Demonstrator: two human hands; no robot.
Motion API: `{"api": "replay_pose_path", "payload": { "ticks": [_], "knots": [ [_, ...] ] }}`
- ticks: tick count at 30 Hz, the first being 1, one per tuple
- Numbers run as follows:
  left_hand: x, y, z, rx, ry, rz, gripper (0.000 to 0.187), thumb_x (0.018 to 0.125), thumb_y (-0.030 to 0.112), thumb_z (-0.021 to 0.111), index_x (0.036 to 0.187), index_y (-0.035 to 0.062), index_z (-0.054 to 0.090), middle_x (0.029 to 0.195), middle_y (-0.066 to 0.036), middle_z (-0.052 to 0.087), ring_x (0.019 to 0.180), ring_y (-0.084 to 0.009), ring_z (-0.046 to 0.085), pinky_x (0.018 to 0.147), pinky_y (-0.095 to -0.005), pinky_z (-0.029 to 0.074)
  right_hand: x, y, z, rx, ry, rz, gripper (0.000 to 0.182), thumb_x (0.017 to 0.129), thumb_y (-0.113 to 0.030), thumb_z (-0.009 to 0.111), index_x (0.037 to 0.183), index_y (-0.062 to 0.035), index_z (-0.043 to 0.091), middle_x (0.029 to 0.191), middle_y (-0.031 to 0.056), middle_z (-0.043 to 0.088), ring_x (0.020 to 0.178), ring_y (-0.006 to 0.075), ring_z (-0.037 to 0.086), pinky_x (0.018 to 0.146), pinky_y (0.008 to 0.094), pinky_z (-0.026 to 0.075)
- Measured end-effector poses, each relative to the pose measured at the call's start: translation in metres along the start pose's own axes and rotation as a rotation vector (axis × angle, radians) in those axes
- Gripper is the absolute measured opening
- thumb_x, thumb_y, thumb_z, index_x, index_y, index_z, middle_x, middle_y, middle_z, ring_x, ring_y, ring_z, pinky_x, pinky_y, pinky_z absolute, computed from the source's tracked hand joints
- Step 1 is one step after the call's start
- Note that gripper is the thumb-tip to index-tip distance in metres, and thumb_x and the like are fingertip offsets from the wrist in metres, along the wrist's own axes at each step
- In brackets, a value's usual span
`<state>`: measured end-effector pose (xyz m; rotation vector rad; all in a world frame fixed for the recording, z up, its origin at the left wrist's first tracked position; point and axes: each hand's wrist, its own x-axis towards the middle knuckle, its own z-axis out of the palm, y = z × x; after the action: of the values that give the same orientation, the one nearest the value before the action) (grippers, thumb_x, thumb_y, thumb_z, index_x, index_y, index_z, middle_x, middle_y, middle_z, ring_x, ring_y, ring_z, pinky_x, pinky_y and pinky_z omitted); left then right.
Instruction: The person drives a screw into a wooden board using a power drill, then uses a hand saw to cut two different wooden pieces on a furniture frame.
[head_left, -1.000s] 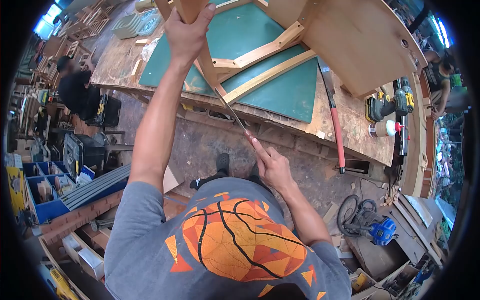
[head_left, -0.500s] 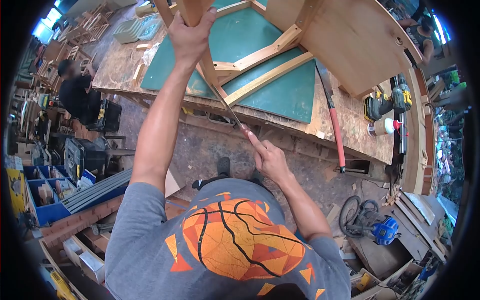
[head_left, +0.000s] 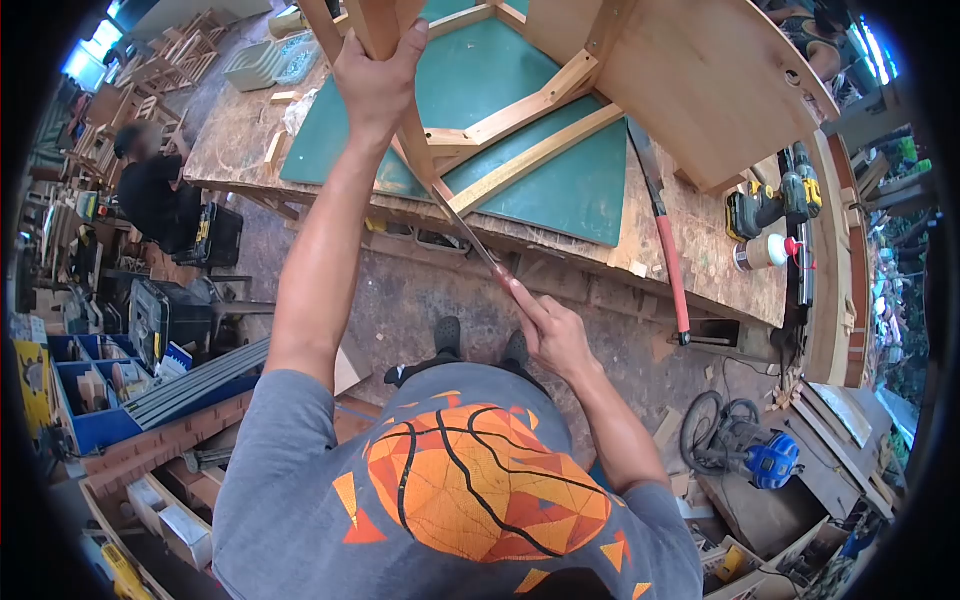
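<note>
My left hand (head_left: 376, 82) is wrapped round a wooden leg of an upturned wooden frame (head_left: 535, 103) on the bench. In my right hand (head_left: 556, 335) is the reddish-brown handle of a long, thin metal file (head_left: 474, 240), with the index finger stretched along it. The file's blade points up and left and meets the frame's near corner, where the leg joins a rail. Its far tip is hidden or hard to make out. Under the frame lies a green board (head_left: 555, 205).
On the workbench (head_left: 240, 130) are a red-handled saw (head_left: 668, 250), cordless drills (head_left: 795, 190), a bottle (head_left: 762, 253) and plastic trays (head_left: 270, 62). A blue vacuum (head_left: 770, 460) stands on the floor at right. Another person (head_left: 155, 185) sits at left.
My right hand has drawn the file a little down and right, towards my body. My left hand has kept its hold on the leg.
</note>
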<state>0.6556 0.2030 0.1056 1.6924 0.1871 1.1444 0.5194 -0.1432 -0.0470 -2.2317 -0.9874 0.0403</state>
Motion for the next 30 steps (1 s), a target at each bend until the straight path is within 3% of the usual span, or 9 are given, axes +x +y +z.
{"api": "replay_pose_path", "payload": {
  "ticks": [20, 27, 30],
  "knots": [
    [-0.004, 0.004, 0.003, -0.01, 0.034, 0.0, 0.037, 0.09, 0.033, 0.087, 0.094, 0.0011, 0.07, 0.076, -0.001, 0.07, 0.071, -0.0092, 0.064, 0.067, -0.0293, 0.053, 0.031, -0.019, -0.032, -0.156, -0.176, 0.003, 0.067, 0.093, -0.006, 0.067, 0.156, -0.0229, 0.054, 0.078, 0.0143, 0.063, 0.068, 0.0373, 0.066, 0.063, 0.0507, 0.055],
    [-0.006, 0.003, 0.0, -0.001, 0.021, -0.035, 0.04, 0.088, 0.036, 0.088, 0.093, 0.0009, 0.069, 0.075, -0.002, 0.07, 0.07, -0.0102, 0.064, 0.066, -0.0297, 0.053, 0.044, -0.017, -0.013, -0.114, -0.129, -0.027, 0.069, 0.093, -0.005, 0.066, 0.158, -0.0232, 0.051, 0.079, 0.0157, 0.063, 0.069, 0.0383, 0.066, 0.064, 0.0514, 0.055],
    [-0.004, -0.004, 0.002, 0.009, 0.031, 0.048, 0.034, 0.093, 0.031, 0.084, 0.1, 0.0006, 0.07, 0.076, 0.001, 0.065, 0.062, -0.0071, 0.06, 0.057, -0.0242, 0.05, 0.037, -0.006, -0.018, -0.086, -0.117, -0.041, 0.069, 0.093, -0.005, 0.067, 0.158, -0.0227, 0.051, 0.079, 0.016, 0.064, 0.069, 0.0385, 0.066, 0.064, 0.0515, 0.056]
  ]
}}
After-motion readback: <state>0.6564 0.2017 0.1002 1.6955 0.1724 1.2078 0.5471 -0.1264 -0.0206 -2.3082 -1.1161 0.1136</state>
